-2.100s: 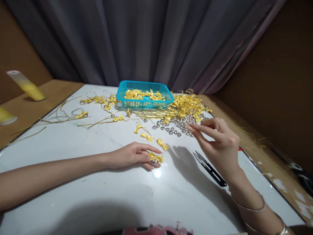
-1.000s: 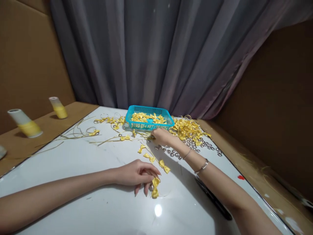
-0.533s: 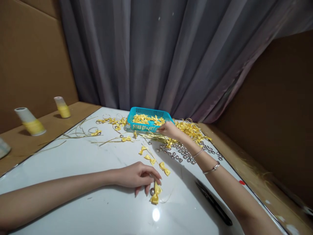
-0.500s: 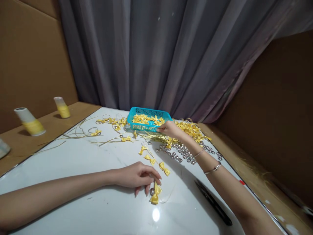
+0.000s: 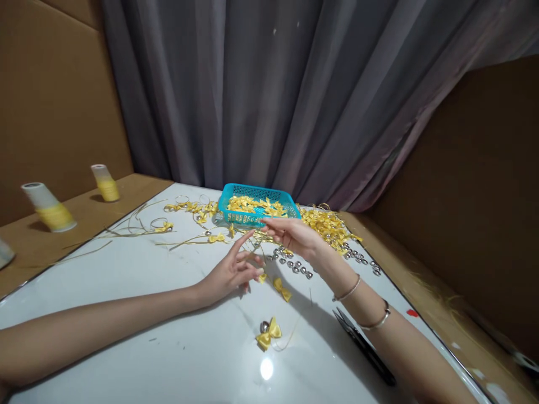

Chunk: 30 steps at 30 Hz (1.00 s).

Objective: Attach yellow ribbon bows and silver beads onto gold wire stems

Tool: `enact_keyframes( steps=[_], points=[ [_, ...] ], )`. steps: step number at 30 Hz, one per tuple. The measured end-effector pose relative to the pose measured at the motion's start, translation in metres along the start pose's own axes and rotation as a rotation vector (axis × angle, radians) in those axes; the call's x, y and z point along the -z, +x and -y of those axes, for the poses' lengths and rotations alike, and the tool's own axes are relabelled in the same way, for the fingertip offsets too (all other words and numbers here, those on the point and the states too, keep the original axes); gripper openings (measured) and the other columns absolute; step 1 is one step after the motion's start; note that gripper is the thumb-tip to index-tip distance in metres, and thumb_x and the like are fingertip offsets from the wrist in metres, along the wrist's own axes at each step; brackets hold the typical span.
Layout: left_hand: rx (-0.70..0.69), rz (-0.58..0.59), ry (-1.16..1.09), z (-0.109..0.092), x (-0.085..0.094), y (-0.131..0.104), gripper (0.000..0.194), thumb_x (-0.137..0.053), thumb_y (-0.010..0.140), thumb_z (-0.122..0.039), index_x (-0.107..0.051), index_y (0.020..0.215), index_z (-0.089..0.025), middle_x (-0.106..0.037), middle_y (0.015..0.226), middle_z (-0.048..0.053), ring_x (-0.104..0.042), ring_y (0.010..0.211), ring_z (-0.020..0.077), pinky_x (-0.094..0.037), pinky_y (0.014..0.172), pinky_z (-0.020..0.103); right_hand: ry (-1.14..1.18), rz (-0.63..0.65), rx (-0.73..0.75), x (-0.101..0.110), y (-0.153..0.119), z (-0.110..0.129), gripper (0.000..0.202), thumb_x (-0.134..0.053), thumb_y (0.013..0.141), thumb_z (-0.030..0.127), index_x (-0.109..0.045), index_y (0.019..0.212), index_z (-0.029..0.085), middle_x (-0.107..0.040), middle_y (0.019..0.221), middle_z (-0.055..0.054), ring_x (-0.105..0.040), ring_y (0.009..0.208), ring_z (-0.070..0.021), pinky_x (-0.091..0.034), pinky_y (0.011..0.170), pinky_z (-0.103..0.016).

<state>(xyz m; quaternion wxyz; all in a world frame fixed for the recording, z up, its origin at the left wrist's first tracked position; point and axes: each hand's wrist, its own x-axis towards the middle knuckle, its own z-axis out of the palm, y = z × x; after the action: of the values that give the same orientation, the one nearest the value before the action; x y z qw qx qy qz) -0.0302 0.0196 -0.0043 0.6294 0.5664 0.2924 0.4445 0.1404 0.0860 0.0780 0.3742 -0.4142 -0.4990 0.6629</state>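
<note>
My left hand (image 5: 229, 275) is over the middle of the white table, index finger stretched out and the other fingers loosely bent; nothing shows in its grasp. Just beyond it, my right hand (image 5: 297, 238) hovers in front of the blue basket (image 5: 290, 201), fingertips close together. Whatever thin thing those fingertips may pinch is too small to make out. Behind the hands lie thin gold cords (image 5: 265, 237), partly covered. A yellow ribbon bow (image 5: 269, 335) with a small silver bell (image 5: 264, 326) rests nearer me. Another yellow bow (image 5: 282, 290) lies beneath the right hand.
Silver bells (image 5: 300, 268) and a heap of yellow bows (image 5: 326, 224) lie at the right. Black-handled tweezers (image 5: 370, 353) sit beside my right forearm. Bows on gold cords (image 5: 164, 227) spread at the left. Two yellow-wound spools (image 5: 54, 216) (image 5: 107, 188) stand beyond the left edge.
My right hand has drawn back from the basket's front edge toward me. My left hand has left the bow with the bell and moved forward, its index finger now extended.
</note>
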Motion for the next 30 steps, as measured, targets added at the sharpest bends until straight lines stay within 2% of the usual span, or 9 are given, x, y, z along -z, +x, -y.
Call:
enact_keyframes(
  steps=[3, 5, 7, 10, 15, 20, 22, 26, 30],
  points=[
    [-0.070, 0.005, 0.088, -0.002, 0.000, -0.004, 0.063, -0.064, 0.080, -0.031, -0.036, 0.137, -0.028, -0.062, 0.092, 0.004, -0.058, 0.068, 0.0118, -0.049, 0.056, 0.022, 0.083, 0.008, -0.082, -0.007, 0.000, -0.022, 0.011, -0.060, 0.079, 0.007, -0.067, 0.071, 0.010, -0.065, 0.065, -0.003, -0.057, 0.055, -0.0046, -0.047, 0.053, -0.013],
    [-0.070, -0.007, 0.142, -0.002, 0.000, -0.004, 0.043, -0.060, 0.083, -0.035, -0.056, 0.123, -0.020, -0.065, 0.088, 0.005, -0.055, 0.061, 0.0104, -0.047, 0.055, 0.022, 0.125, 0.014, -0.125, -0.008, 0.000, -0.032, 0.012, -0.060, 0.079, 0.006, -0.066, 0.070, 0.009, -0.066, 0.066, -0.003, -0.058, 0.055, -0.0054, -0.048, 0.053, -0.013],
    [-0.044, -0.039, 0.136, -0.002, 0.002, -0.002, 0.035, -0.059, 0.083, -0.039, -0.065, 0.107, -0.014, -0.068, 0.087, 0.008, -0.055, 0.058, 0.0104, -0.045, 0.053, 0.022, 0.165, 0.012, -0.152, -0.008, -0.003, -0.040, 0.008, -0.061, 0.078, 0.006, -0.065, 0.072, 0.009, -0.067, 0.068, -0.004, -0.058, 0.055, -0.0060, -0.049, 0.053, -0.014],
    [0.084, 0.002, -0.041, -0.001, 0.003, 0.003, 0.039, -0.064, 0.078, -0.045, -0.068, 0.092, -0.009, -0.070, 0.080, 0.011, -0.058, 0.060, 0.0132, -0.043, 0.053, 0.022, 0.233, -0.007, -0.169, -0.007, -0.018, -0.048, 0.006, -0.062, 0.078, 0.005, -0.066, 0.079, 0.009, -0.066, 0.068, -0.002, -0.058, 0.054, -0.0046, -0.048, 0.054, -0.013],
    [0.367, 0.260, -0.306, 0.001, 0.004, 0.002, 0.042, -0.068, 0.073, -0.050, -0.069, 0.081, -0.009, -0.061, 0.061, 0.004, -0.052, 0.053, 0.0090, -0.040, 0.055, 0.020, 0.352, 0.004, -0.188, -0.005, -0.062, -0.061, 0.016, -0.065, 0.076, 0.008, -0.068, 0.092, 0.008, -0.066, 0.074, -0.003, -0.060, 0.061, -0.0046, -0.049, 0.065, -0.013],
    [0.454, 0.337, -0.278, 0.001, 0.005, 0.001, 0.040, -0.072, 0.071, -0.046, -0.072, 0.086, -0.009, -0.059, 0.082, 0.006, -0.047, 0.067, 0.0099, -0.039, 0.058, 0.020, 0.341, 0.009, -0.125, -0.003, -0.092, -0.068, 0.014, -0.070, 0.072, 0.012, -0.071, 0.086, 0.008, -0.065, 0.089, -0.008, -0.060, 0.076, -0.0094, -0.047, 0.083, -0.021],
    [0.433, 0.306, -0.237, 0.000, 0.004, 0.000, 0.038, -0.072, 0.071, -0.043, -0.072, 0.087, -0.009, -0.058, 0.085, 0.007, -0.045, 0.066, 0.0091, -0.036, 0.058, 0.020, 0.326, 0.005, -0.120, -0.004, -0.095, -0.071, 0.007, -0.069, 0.073, 0.014, -0.072, 0.077, 0.008, -0.063, 0.086, -0.008, -0.058, 0.074, -0.0098, -0.046, 0.083, -0.024],
    [0.365, 0.065, -0.211, 0.000, -0.002, -0.005, 0.030, -0.073, 0.073, -0.038, -0.072, 0.084, -0.010, -0.058, 0.078, 0.004, -0.038, 0.059, 0.0070, -0.030, 0.055, 0.020, 0.303, 0.022, -0.097, -0.009, -0.098, -0.078, 0.013, -0.067, 0.076, 0.020, -0.070, 0.068, 0.009, -0.057, 0.064, -0.004, -0.051, 0.060, -0.0098, -0.045, 0.073, -0.027],
    [0.363, 0.010, -0.196, 0.001, -0.004, -0.009, 0.025, -0.073, 0.072, -0.034, -0.072, 0.080, -0.010, -0.061, 0.082, 0.005, -0.041, 0.061, 0.0083, -0.031, 0.056, 0.020, 0.298, 0.024, -0.087, -0.014, -0.100, -0.079, 0.016, -0.069, 0.075, 0.022, -0.067, 0.065, 0.009, -0.055, 0.060, -0.004, -0.049, 0.056, -0.0094, -0.042, 0.067, -0.026]
  ],
)
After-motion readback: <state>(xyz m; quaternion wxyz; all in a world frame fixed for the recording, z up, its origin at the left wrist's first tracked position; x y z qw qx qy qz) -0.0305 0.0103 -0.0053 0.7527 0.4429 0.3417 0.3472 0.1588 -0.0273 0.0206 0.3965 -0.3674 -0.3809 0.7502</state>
